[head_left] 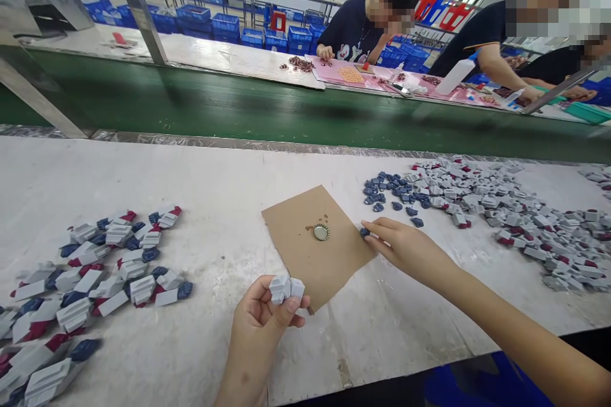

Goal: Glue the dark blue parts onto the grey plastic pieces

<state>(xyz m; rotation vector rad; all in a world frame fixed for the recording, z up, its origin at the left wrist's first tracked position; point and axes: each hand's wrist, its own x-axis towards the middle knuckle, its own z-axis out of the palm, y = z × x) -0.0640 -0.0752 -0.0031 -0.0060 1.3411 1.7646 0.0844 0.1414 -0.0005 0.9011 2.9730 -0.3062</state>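
Between the thumb and fingers of my left hand (261, 324) is a light grey plastic piece (281, 289), held above the near edge of a brown cardboard sheet (329, 267). My right hand (403, 245) pinches a small dark blue piece (365, 233) at the sheet's right corner. On the cardboard lies a bottle cap (321, 232) with a crimped rim, turned hollow side up, beside a few brown stains. Just beyond my right hand, loose dark blue pieces (389, 187) are scattered on the white table.
Grey, red and blue assembled pieces (95, 283) spread over the left of the table. A large heap of grey and dark red pieces (525, 216) covers the right. Past a green conveyor belt (214, 102), several people (353, 32) work at another table with a white bottle (456, 76).
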